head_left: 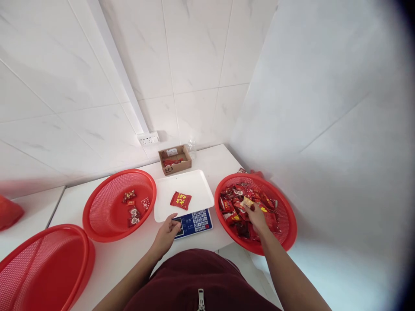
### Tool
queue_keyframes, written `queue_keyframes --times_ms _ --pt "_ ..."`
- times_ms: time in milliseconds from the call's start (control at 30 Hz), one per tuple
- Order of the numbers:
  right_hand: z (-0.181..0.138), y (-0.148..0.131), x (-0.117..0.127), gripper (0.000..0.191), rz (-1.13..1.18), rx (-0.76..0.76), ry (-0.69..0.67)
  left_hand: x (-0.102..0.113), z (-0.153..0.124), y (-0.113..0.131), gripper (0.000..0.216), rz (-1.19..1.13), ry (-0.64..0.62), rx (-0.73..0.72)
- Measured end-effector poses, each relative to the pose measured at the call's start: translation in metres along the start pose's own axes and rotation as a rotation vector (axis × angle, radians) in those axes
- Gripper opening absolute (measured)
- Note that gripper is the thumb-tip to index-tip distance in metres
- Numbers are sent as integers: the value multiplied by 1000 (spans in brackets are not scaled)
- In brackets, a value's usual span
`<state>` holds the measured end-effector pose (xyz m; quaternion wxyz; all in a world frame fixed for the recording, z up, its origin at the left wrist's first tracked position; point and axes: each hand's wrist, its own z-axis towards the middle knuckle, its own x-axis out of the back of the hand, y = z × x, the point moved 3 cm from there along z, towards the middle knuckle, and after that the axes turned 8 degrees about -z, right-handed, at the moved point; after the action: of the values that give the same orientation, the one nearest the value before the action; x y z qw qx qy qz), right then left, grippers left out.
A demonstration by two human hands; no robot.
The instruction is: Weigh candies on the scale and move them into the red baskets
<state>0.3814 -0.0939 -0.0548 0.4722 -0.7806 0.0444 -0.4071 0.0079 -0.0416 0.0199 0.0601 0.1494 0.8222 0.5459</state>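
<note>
My right hand (256, 218) reaches into the right red basket (289, 224), its fingers closed on a small pale yellow packet (247, 201). Around it lie many red snack packets (231, 217), heaped in the basket. My left hand (166, 235) rests by the left end of the scale's blue keypad (198, 221), partly covering its display. Its fingers are loosely bent and apart, with nothing visible in them. On the scale's white tray (201, 190) lies one red packet (180, 200) with yellow characters.
Left of the scale, a red basket (97, 190) holds several small packets. Another red basket (86, 259) stands nearer at the left. Behind the tray are a cardboard box (177, 167) with red packets and a clear plastic bottle (192, 147). Walls (201, 112) bound the back and right.
</note>
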Motion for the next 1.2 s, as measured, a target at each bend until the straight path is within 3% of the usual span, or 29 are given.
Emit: queue_keyframes --times_ms 167,267,333,433,533,633,767,967,1200 --pt "-5 -5 23 41 311 -93 25 -4 2 1 56 -10 -46 33" --pt "-17 -26 28 39 436 -95 -36 -9 1 6 54 -77 -93 82" --pt "-32 -50 20 36 580 -100 -172 -15 -2 11 54 -148 -152 153" --pt "-67 -93 -9 30 754 -120 -490 -31 -6 23 60 -335 -279 246" --pt "-104 -131 -45 33 718 -58 -762 -45 -5 32 64 -551 -391 302" --pt "-127 -150 -75 40 615 -13 -899 -51 0 34 59 -712 -418 338" --pt "-136 -156 -92 44 515 -28 -934 -40 2 27 46 -814 -315 363" --pt "-135 -163 -95 41 404 -30 -1005 -24 -5 21 40 -891 -250 331" --pt "-127 -179 -88 32 227 21 -914 -14 -9 32 35 -880 -210 274"
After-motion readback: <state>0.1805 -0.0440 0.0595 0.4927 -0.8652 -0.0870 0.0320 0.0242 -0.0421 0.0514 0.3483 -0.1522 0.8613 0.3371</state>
